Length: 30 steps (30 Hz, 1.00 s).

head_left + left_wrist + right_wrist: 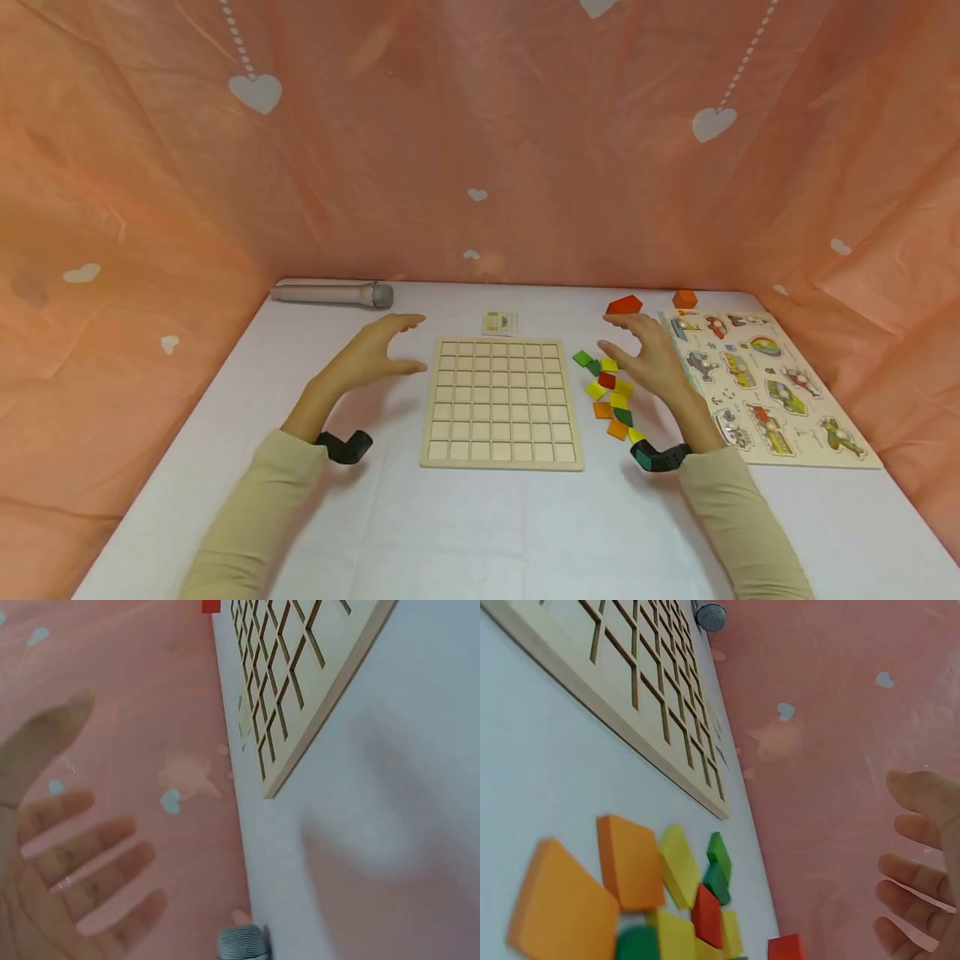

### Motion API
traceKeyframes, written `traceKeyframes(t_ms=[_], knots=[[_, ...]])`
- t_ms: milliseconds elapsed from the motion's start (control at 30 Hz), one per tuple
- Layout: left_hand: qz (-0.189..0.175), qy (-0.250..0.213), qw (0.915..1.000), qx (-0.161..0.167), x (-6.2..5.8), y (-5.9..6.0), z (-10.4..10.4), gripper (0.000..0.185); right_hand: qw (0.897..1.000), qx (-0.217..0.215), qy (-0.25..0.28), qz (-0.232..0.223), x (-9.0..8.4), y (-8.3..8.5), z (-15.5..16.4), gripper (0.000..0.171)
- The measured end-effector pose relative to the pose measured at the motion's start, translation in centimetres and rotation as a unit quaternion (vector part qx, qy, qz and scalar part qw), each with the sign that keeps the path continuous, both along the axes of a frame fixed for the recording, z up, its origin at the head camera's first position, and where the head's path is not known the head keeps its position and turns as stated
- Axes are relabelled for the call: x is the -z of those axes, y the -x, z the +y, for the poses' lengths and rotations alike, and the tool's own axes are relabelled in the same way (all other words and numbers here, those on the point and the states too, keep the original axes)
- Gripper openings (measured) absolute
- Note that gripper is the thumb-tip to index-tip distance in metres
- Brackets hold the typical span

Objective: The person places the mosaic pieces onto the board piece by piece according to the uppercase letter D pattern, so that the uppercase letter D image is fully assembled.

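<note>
- My left hand (371, 354) hovers at 9 o'clock of the grid board (501, 402), fingers (90, 855) spread and relaxed, holding nothing; it hangs above the worktop (480, 533), judging by the shadow in the left wrist view.
- My right hand (651, 357) hangs over the tiles (611, 396), fingers (915, 877) spread, pinching nothing; the tiles lie loose in a strip at 3 o'clock of the board, just beside its edge, so they are within easy reach.
- The board lies flat in the middle, every cell bare as far as I see.
- A small pattern card (500, 322) lies at 12 o'clock of the board, likely there for reference.
- A red block (624, 305) and an orange block (684, 299) sit beyond my right hand; a picture puzzle (757, 383) lies at 3 o'clock of the tiles.
- A microphone (332, 293) lies at 11 o'clock, well apart.
- Nothing stands between tiles and board.
</note>
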State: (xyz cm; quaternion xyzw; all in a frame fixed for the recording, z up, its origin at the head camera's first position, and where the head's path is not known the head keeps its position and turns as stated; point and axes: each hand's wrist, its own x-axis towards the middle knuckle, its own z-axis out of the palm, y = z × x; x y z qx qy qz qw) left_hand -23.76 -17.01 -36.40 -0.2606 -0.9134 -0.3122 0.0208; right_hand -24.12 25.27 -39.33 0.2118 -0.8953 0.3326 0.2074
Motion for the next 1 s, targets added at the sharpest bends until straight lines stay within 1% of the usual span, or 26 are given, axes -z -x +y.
traceKeyframes(t_ms=[100,267,400,567,733,800,1000], knots=[[-0.009,-0.021,0.9995,0.023,1.0,0.1,0.0,0.073,1.000,0.003,0.011,-0.018,0.7,0.3,-0.5,0.042],[-0.034,-0.054,0.9974,0.034,2.5,0.4,0.3,0.074,0.998,0.003,0.036,-0.044,1.5,0.8,-1.4,0.042],[-0.057,-0.071,0.9950,0.042,3.4,0.5,0.5,0.076,0.996,0.005,0.051,-0.071,2.0,1.2,-1.9,0.042],[-0.068,-0.066,0.9941,0.052,4.4,0.5,0.5,0.077,0.993,0.015,0.060,-0.101,2.8,1.7,-2.2,0.042],[-0.096,-0.053,0.9914,0.071,5.1,0.7,0.7,0.083,0.990,0.021,0.061,-0.127,3.6,2.0,-2.2,0.041],[-0.103,-0.045,0.9906,0.079,5.5,0.8,0.7,0.085,0.990,0.021,0.058,-0.126,3.9,2.1,-2.3,0.041],[-0.090,-0.032,0.9907,0.096,6.4,1.1,0.7,0.085,0.990,0.041,0.040,-0.132,4.5,2.1,-2.3,0.039]])
